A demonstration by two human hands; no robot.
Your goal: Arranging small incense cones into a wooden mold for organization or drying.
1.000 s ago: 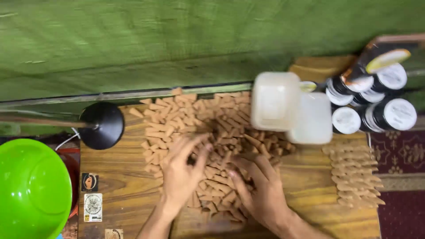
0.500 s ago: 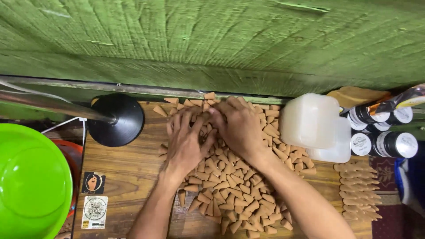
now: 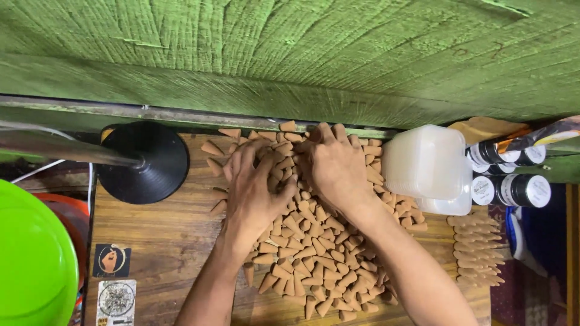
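While both hands are working cone pile, left hand and right hand fingers are curling, pinching cones at 12 o'clock; neat rows at 3 o'clock are sitting finished, most of pile remaining loose on desk.

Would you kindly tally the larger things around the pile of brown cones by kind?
Translucent plastic tubs: 2, stacked
Dark jars with white lids: 4 visible
Black round stand base: 1
Green bowl: 1
Stickers on the wooden table: 2
Total: 10
The cones under the left hand and right hand are too many to count.
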